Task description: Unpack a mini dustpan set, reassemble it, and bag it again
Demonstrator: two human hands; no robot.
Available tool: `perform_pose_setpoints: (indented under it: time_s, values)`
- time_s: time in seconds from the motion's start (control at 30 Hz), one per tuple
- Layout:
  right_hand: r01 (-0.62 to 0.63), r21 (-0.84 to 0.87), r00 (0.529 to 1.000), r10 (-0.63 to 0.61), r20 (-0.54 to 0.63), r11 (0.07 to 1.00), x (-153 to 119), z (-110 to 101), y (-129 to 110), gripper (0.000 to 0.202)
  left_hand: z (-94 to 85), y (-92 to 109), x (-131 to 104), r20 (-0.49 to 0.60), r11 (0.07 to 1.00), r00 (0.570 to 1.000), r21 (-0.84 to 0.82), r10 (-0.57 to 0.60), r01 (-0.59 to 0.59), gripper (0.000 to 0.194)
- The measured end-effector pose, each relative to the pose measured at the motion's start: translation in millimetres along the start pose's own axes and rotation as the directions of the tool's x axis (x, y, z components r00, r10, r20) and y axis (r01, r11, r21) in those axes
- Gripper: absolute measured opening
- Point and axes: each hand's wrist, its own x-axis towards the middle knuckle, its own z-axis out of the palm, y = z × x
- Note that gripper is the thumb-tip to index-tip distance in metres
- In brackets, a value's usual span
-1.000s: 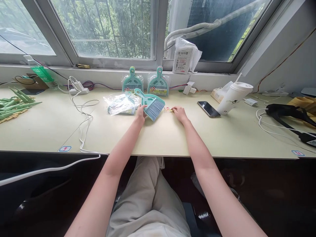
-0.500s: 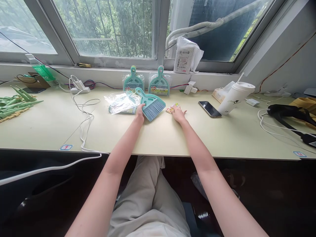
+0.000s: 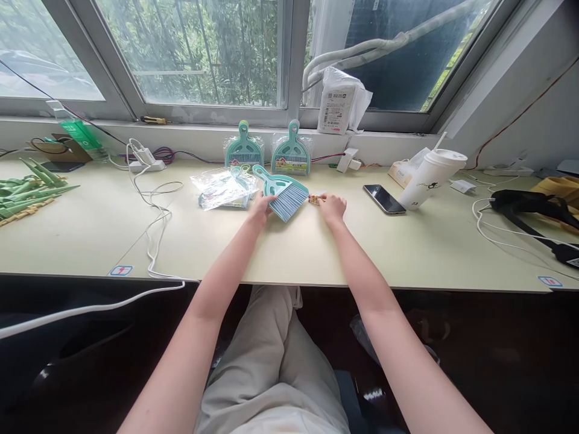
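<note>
A teal dustpan with a grey-bristled brush is tilted above the middle of the desk, and my left hand is closed on its left edge. Just to its right, my right hand pinches a small colourful card, which comes close to the dustpan's right corner. Most of the card is hidden by the fingers. Behind my left hand lies a crumpled clear plastic wrapper over another teal piece. Two more wrapped dustpan sets, one at the left and one at the right, stand against the wall.
On the right are a phone, a white lidded cup, a tissue pack and a black strap device. White cables cross the desk on the left, near green leaves and a green-labelled bottle.
The dustpan and brush have shifted slightly right with my left hand. My right hand has gone from spread over the card to fingers curled round it, and the card shows less of its face.
</note>
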Motion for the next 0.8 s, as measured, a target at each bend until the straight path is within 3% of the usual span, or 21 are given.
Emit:
perform_pose_setpoints:
  time_s: [0.1, 0.2, 0.33, 0.4, 0.47, 0.53, 0.63, 0.8]
  values:
    - [-0.157, 0.208, 0.979, 0.180, -0.096, 0.965, 6, -8, 1, 0.033, 0.0, 0, 0, 0.002, 1.000, 1.000, 0.000, -0.011, 0.011, 0.035]
    - [-0.135, 0.422, 0.969, 0.209, -0.134, 0.897, 10, -13, -6, 0.046, 0.6, 0, 0, 0.008, 1.000, 1.000, 0.005, -0.029, 0.029, 0.035]
    - [0.096, 0.506, 0.987, -0.017, -0.157, 0.857, -4, -9, -30, 0.048, 4.1, 2, -3, 0.026, 0.998, 0.999, -0.040, -0.038, 0.039, 0.026]
    - [0.221, 0.478, 0.973, -0.223, -0.055, 0.850, -18, -5, -44, 0.044, 5.8, 5, -5, 0.033, 0.996, 0.999, -0.083, -0.031, 0.034, 0.019]
    - [0.370, 0.426, 0.898, -0.436, 0.065, 0.825, -31, 0, -56, 0.040, 5.9, 7, -6, 0.031, 0.993, 0.999, -0.117, -0.011, 0.014, 0.015]
    - [0.471, 0.396, 0.813, -0.563, 0.152, 0.788, -39, 3, -62, 0.041, 3.6, 9, -5, 0.023, 0.991, 1.000, -0.135, 0.016, -0.013, 0.017]
    - [0.502, 0.424, 0.750, -0.624, 0.222, 0.754, -43, 4, -64, 0.042, -2.3, 10, -2, 0.017, 0.988, 0.999, -0.147, 0.040, -0.037, 0.026]
    - [0.444, 0.515, 0.754, -0.616, 0.228, 0.733, -39, 2, -62, 0.039, -8.5, 12, 4, -0.016, 0.986, 0.998, -0.154, 0.067, -0.068, 0.049]
